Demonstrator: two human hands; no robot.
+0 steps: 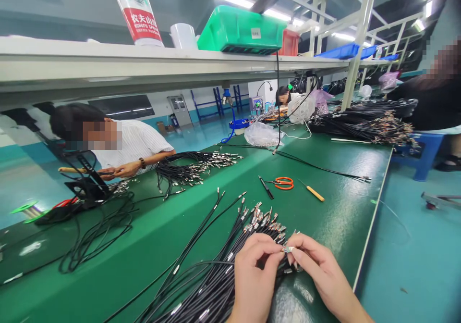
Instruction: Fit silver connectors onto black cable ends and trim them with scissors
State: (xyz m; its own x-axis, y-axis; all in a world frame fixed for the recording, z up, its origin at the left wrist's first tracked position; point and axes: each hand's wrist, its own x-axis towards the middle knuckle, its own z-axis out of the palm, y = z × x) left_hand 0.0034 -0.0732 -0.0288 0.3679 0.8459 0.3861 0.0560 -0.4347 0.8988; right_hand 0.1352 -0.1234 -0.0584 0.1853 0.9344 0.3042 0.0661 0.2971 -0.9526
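Note:
My left hand [257, 275] is closed in a pinch on the end of a black cable, where coloured wires show. My right hand [319, 265] pinches the small silvery connector [287, 249] at that same end, its fingertips nearly touching the left ones. Beneath and beside my hands lies a thick bundle of black cables [216, 277], their metal-tipped ends pointing away from me. Several cables fan out to the left of the bundle. The fingers partly cover the connector, so its details are hard to see.
On the green table [334, 207] beyond my hands lie a black-handled tool [265, 187], orange scissors [284, 183] and a yellow-handled pick [315, 193]. Across the table, a person [133, 140] works near another cable pile [187, 167]. A shelf [180, 66] with a green bin [243, 31] hangs overhead.

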